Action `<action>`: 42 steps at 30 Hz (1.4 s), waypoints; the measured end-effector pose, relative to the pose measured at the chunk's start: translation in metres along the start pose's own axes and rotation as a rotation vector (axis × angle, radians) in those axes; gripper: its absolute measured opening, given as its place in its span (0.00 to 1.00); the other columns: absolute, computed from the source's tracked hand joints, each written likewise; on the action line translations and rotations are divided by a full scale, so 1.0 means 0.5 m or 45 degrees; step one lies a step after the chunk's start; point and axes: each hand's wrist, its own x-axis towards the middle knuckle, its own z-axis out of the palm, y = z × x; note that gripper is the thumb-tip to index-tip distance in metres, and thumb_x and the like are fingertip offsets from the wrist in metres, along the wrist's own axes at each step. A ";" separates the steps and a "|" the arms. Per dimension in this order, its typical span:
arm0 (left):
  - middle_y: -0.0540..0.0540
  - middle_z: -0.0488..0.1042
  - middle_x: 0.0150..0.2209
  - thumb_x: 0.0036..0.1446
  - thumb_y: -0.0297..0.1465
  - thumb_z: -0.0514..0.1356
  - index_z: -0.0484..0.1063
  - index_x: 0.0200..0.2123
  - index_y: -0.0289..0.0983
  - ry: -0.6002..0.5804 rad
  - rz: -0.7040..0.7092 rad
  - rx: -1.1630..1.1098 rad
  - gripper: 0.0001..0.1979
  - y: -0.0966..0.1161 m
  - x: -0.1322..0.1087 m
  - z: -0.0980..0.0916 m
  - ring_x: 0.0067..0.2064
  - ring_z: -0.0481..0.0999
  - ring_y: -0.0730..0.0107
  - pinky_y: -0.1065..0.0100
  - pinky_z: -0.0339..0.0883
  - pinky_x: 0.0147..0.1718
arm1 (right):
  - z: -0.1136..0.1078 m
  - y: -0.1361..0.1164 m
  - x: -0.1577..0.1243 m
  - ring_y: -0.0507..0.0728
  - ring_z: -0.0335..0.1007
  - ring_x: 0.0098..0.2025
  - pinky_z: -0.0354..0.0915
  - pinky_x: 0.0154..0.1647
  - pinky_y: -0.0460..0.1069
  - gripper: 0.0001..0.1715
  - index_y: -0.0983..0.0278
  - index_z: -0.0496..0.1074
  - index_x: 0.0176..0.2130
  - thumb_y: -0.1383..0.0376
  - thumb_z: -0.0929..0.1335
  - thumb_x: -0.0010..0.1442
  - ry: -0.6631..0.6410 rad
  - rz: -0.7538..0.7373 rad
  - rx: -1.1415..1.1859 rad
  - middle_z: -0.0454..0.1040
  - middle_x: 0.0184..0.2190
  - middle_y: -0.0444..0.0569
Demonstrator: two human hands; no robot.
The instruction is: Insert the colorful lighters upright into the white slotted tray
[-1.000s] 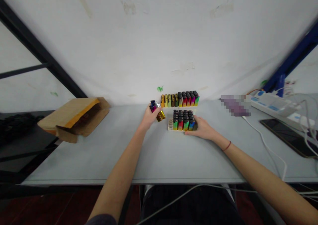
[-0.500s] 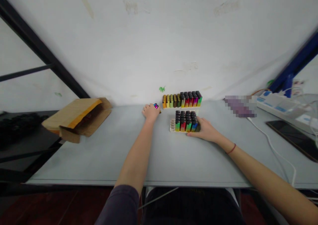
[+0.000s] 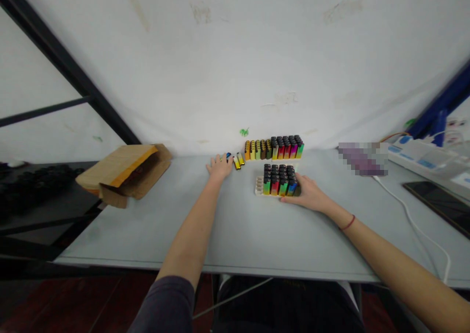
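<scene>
My left hand (image 3: 219,166) lies flat on the grey table (image 3: 235,225) with its fingers spread, holding nothing. Just to its right lie a few loose lighters (image 3: 238,161), blue and yellow. My right hand (image 3: 307,193) rests against the right side of a white tray (image 3: 259,186) filled with several upright colourful lighters (image 3: 279,180) with black caps. Its fingers curl round the tray's end. A second row of lighters (image 3: 274,148) stands behind, close to the wall.
An open brown cardboard box (image 3: 125,174) lies on its side at the table's left end. At the right are a white power strip (image 3: 422,154), a white cable (image 3: 411,215) and a dark phone (image 3: 436,203). A black frame stands at the left.
My left hand, which held a bunch of lighters a second ago, has set them down near the wall and opened flat beside them. My right hand stays on the tray.
</scene>
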 end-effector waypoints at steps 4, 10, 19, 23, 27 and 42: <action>0.30 0.59 0.74 0.71 0.46 0.42 0.65 0.70 0.36 0.137 -0.075 -0.054 0.34 0.025 0.000 0.019 0.76 0.54 0.38 0.39 0.50 0.70 | -0.001 -0.001 0.000 0.73 0.76 0.47 0.70 0.51 0.64 0.52 0.67 0.70 0.60 0.37 0.78 0.49 -0.011 0.009 -0.013 0.80 0.43 0.60; 0.29 0.67 0.70 0.69 0.48 0.50 0.69 0.67 0.37 0.020 0.348 -0.121 0.32 0.002 0.012 0.003 0.76 0.55 0.39 0.43 0.51 0.70 | -0.005 -0.007 -0.001 0.74 0.76 0.49 0.70 0.52 0.64 0.53 0.68 0.69 0.61 0.38 0.77 0.50 -0.031 0.020 -0.014 0.80 0.45 0.62; 0.31 0.60 0.72 0.56 0.53 0.66 0.66 0.69 0.36 -0.020 0.662 -0.004 0.44 -0.090 0.026 0.001 0.75 0.56 0.42 0.54 0.48 0.73 | 0.003 0.002 -0.001 0.72 0.76 0.47 0.70 0.50 0.63 0.50 0.64 0.70 0.60 0.38 0.77 0.50 0.017 -0.014 -0.022 0.80 0.43 0.58; 0.32 0.64 0.67 0.57 0.51 0.66 0.69 0.67 0.36 0.065 0.632 0.009 0.39 -0.052 0.043 0.013 0.69 0.61 0.42 0.53 0.51 0.71 | -0.003 -0.003 -0.001 0.73 0.76 0.49 0.70 0.51 0.63 0.51 0.65 0.69 0.61 0.39 0.78 0.51 -0.013 -0.005 -0.021 0.80 0.46 0.60; 0.34 0.65 0.64 0.58 0.48 0.67 0.69 0.66 0.38 0.114 0.617 -0.047 0.36 -0.045 0.046 0.014 0.67 0.63 0.44 0.53 0.53 0.70 | -0.007 -0.009 -0.002 0.75 0.75 0.52 0.69 0.54 0.64 0.52 0.67 0.68 0.63 0.40 0.78 0.51 -0.027 0.003 -0.003 0.80 0.49 0.63; 0.39 0.65 0.72 0.70 0.39 0.56 0.74 0.64 0.43 -0.005 0.925 -0.062 0.22 -0.041 0.042 0.037 0.73 0.62 0.54 0.47 0.54 0.72 | -0.003 -0.009 -0.002 0.73 0.75 0.51 0.69 0.53 0.63 0.50 0.66 0.70 0.61 0.41 0.78 0.50 -0.003 -0.008 -0.009 0.80 0.49 0.61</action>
